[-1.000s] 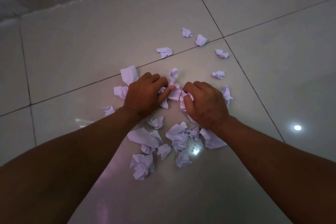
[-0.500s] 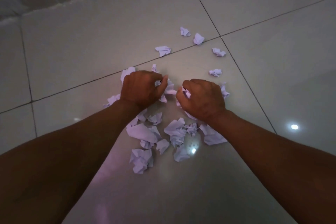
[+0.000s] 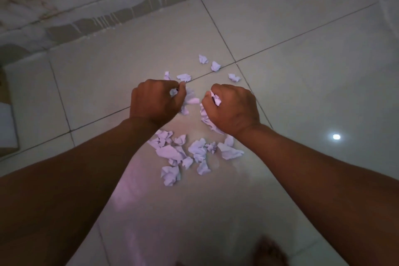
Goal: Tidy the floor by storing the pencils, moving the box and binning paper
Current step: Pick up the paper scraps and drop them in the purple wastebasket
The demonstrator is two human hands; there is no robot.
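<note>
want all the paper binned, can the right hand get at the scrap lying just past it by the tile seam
Probably not yet: the way to that scrap is free, but the right hand already grips a wad of crumpled paper, so it would need to fit more in.

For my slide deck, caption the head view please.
Both hands, left and right, clutch crumpled paper above scraps littering the tiled floor.
</note>
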